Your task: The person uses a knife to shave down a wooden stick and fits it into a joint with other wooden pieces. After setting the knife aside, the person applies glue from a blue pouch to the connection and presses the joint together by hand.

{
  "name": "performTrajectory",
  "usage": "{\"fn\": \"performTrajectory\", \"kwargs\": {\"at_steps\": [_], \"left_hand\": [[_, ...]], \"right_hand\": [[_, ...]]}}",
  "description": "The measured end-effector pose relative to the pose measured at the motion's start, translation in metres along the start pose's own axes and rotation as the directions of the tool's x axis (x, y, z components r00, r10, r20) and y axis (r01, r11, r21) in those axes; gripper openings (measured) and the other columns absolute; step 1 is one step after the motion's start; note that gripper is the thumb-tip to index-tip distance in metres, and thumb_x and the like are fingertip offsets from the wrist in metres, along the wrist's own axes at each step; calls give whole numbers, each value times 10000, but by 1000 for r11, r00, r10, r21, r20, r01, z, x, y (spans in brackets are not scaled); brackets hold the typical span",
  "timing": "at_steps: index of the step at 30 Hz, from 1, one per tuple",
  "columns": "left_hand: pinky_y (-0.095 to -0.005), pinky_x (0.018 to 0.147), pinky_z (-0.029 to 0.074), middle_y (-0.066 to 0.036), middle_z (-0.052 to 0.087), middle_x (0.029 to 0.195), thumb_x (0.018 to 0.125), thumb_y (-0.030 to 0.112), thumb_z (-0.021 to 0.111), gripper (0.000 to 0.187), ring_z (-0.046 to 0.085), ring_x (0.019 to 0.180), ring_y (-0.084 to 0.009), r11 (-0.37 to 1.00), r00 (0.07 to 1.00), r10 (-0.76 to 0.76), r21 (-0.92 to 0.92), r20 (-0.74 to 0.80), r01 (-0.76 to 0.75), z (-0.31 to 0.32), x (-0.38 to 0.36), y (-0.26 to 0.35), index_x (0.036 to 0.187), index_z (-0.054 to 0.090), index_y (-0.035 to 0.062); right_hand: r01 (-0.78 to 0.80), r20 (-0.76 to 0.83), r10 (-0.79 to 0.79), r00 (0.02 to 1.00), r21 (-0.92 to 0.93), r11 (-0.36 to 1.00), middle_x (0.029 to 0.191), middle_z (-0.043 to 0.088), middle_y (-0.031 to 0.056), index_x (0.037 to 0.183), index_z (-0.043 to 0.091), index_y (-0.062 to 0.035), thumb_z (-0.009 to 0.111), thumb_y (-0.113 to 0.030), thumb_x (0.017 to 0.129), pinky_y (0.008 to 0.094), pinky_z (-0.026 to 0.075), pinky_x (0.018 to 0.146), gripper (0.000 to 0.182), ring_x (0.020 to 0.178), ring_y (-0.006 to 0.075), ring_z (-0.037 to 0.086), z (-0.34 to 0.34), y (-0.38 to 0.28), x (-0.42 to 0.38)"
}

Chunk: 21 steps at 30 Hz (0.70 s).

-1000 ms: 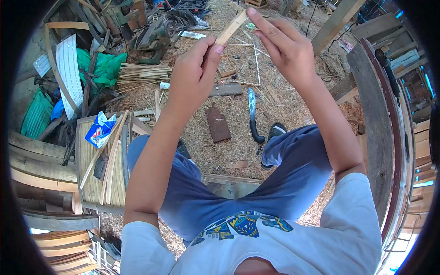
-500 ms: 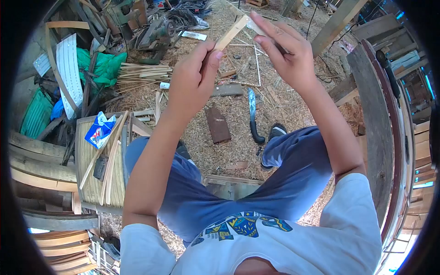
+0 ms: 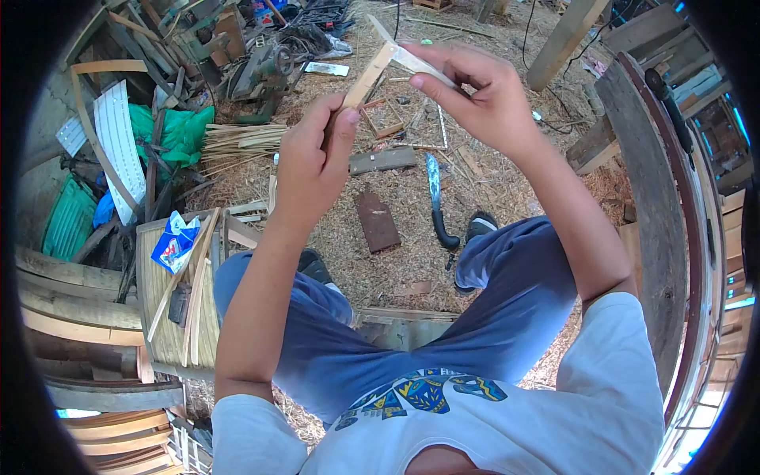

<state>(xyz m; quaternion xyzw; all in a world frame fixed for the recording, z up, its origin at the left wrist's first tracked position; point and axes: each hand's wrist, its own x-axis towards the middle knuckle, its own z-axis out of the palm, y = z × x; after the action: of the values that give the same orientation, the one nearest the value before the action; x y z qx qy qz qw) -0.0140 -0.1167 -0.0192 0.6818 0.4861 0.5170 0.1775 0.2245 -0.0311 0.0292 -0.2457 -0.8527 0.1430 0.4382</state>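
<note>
My left hand (image 3: 317, 154) is closed around the lower end of a pale wooden strip (image 3: 369, 77), which slants up and to the right. Thumb and fingers of my right hand (image 3: 483, 95) pinch a whitish flat piece (image 3: 423, 63) whose kind I cannot tell. This piece meets the strip's upper end at an angle. A thin pointed tip (image 3: 381, 28) sticks up beyond where they meet. Below the hands, on the ground, lie a machete (image 3: 435, 190) with a black handle and a rusty brown slab (image 3: 378, 222).
On my left, a wooden bench (image 3: 162, 332) bears thin strips (image 3: 199, 309), a blue packet (image 3: 176, 242) and a dark block (image 3: 180, 304). Cut strips (image 3: 245, 141) lie piled behind it. A long plank (image 3: 653, 214) runs along my right. Shavings cover the floor.
Both hands have shifted left and slightly down in view, with the strip and the whitish piece still held. The pointed tip now shows more clearly.
</note>
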Motion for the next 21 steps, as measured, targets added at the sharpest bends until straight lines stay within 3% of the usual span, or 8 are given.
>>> {"fn": "performTrajectory", "kwargs": {"at_steps": [3, 6, 9, 11, 13, 15, 21], "left_hand": [[-315, 576, 407, -50, 570, 713, 1085, 161, 615, 180, 512, 608, -125, 998, 998, 50, -32, -43, -51, 3, 1, -8, 1172, 671, 14], [-219, 637, 379, 51, 520, 792, 1134, 149, 531, 237, 455, 720, -30, 999, 1000, 29, -35, -7, -29, 2, -2, -9, 1258, 662, -5], [-219, 637, 379, 52, 519, 786, 1134, 153, 533, 240, 457, 720, -31, 999, 999, 40, -18, -13, -40, 3, -2, -10, 1266, 659, -3], [-220, 635, 380, 50, 521, 780, 1133, 153, 534, 235, 457, 713, -34, 999, 1000, 24, -28, -13, -24, 3, -2, -6, 1261, 660, 1], [-221, 635, 382, 46, 525, 775, 1132, 152, 536, 228, 459, 707, -37, 1000, 1000, 22, -8, -13, -22, 2, -3, -4, 1254, 661, 5], [-223, 634, 386, 39, 532, 773, 1130, 149, 538, 220, 464, 702, -40, 999, 999, 33, 39, -12, -32, 0, -3, -3, 1245, 661, 9], [-232, 632, 402, 26, 538, 770, 1125, 142, 542, 198, 479, 700, -47, 997, 998, 46, 61, -50, -43, 2, -4, 0, 1215, 657, 8]], "right_hand": [[67, -58, -66, 996, 20, 998, 1046, 765, 36, 1384, 732, -206, 796, -125, 934, 283, 462, 570, 462, 666, 117, 568, 1, -6, 1], [198, -39, -202, 979, -72, 977, 1022, 757, 43, 1393, 726, -204, 795, -126, 934, 283, 473, 592, 471, 680, 140, 589, 2, 10, 3], [6, 3, -6, 1000, -10, 1000, 965, 738, 53, 1427, 701, -224, 792, -130, 933, 312, 499, 638, 512, 734, 186, 613, 2, 5, -3], [192, -93, -192, 977, -8, 981, 963, 730, 63, 1439, 691, -250, 788, -136, 934, 326, 524, 675, 527, 780, 215, 642, 8, 8, 4], [265, -83, -270, 959, -60, 962, 1009, 728, 77, 1446, 685, -242, 788, -127, 933, 340, 546, 715, 536, 832, 233, 669, 8, 8, 5], [235, 33, -232, 972, -153, 960, 1104, 734, 94, 1449, 683, -199, 794, -103, 929, 354, 565, 757, 540, 890, 239, 694, 0, 6, 0], [370, 78, -374, 924, -428, 824, 1350, 676, 89, 1504, 619, -344, 790, -156, 926, 378, 580, 814, 632, 959, 262, 710, 2, 13, 2]]}}
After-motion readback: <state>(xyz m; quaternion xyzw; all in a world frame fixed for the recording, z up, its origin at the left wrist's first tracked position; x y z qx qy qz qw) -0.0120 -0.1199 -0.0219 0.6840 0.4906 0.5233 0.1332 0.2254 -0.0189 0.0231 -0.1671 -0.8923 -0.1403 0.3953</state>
